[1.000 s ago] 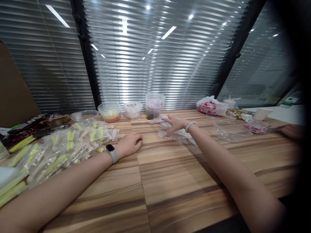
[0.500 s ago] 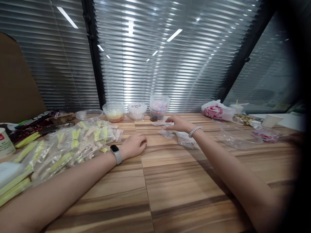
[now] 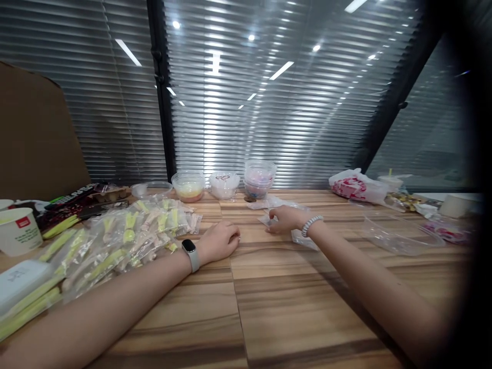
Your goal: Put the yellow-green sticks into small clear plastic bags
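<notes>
— Where's the right hand [image 3: 285, 219]?
— Pinching a small clear bag [image 3: 270, 221] flat on the wooden surface [image 3: 300, 287], long axis running left-right (fingers curled on its edge).
— And the left hand [image 3: 219, 241]?
— Loosely clenched, holding nothing, beside the yellow-filled packets [image 3: 126, 233].

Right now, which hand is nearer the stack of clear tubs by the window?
Right. The right hand lies just before the stack of clear tubs; the left hand rests farther back, leftward.
</notes>
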Tool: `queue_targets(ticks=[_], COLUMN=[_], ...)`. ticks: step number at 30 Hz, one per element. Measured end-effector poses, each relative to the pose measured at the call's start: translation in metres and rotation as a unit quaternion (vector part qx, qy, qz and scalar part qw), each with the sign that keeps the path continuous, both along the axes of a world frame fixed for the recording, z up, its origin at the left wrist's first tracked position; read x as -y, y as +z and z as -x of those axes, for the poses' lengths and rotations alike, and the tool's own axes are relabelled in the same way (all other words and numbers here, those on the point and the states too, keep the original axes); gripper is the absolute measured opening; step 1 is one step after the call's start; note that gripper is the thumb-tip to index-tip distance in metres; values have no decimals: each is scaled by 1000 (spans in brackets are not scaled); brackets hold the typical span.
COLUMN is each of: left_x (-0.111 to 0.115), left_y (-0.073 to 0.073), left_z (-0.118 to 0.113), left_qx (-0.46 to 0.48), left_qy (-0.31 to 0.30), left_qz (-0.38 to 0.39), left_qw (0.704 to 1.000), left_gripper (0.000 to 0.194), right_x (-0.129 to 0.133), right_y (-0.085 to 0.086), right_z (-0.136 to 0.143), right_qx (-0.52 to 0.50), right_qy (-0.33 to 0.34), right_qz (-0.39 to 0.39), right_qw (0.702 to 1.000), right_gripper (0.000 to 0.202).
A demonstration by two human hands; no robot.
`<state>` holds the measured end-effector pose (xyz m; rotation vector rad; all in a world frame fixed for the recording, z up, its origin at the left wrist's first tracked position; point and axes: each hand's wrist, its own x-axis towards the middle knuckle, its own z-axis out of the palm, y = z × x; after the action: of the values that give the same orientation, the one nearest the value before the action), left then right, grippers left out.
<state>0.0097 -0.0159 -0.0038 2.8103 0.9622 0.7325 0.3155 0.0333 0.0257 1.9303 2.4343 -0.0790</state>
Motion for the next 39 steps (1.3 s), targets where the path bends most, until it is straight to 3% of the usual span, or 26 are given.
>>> queue_targets(ticks=[5,10,15,18,22,26,30,32,36,39], left_x=[0,1,2,2,4,9,13,14,15,16], left_y=[0,0,0,0,1,5,8,9,9,9], left_z=[-1,1,1,0,0,0,-2,-3,-3,-4], left_qx=[8,17,19,18,44,85,79,74,79,81], left_qy=[7,1,-3,-1,10,37,44,46,52,51], left_qz=[3,7,7,-3,-28,-85,-114,-109,-92,-90], left_qw=[1000,1000,1000,1000,999,992,989,990,991,991], left_gripper=[10,11,11,12,25,55,71,71,62,57], right_x=[8,6,12,16,17,20,33,41,51,54], right_y=[8,4,7,10,10,1,-20,-33,-51,-56], right_z=[2,1,13,24,38,62,101,120,140,140], right_qx=[-5,-20,-50,-91,-207,-396,-622,-676,-730,-740], right_qy=[-15,-5,32,53,88,86,92,94,77,63], right_qz=[22,27,29,0,-49,-60,-20,-19,-17,-12], right_qw=[1000,999,998,994,973,912,777,731,679,669], right_gripper=[59,56,68,73,55,48,50,42,47,56])
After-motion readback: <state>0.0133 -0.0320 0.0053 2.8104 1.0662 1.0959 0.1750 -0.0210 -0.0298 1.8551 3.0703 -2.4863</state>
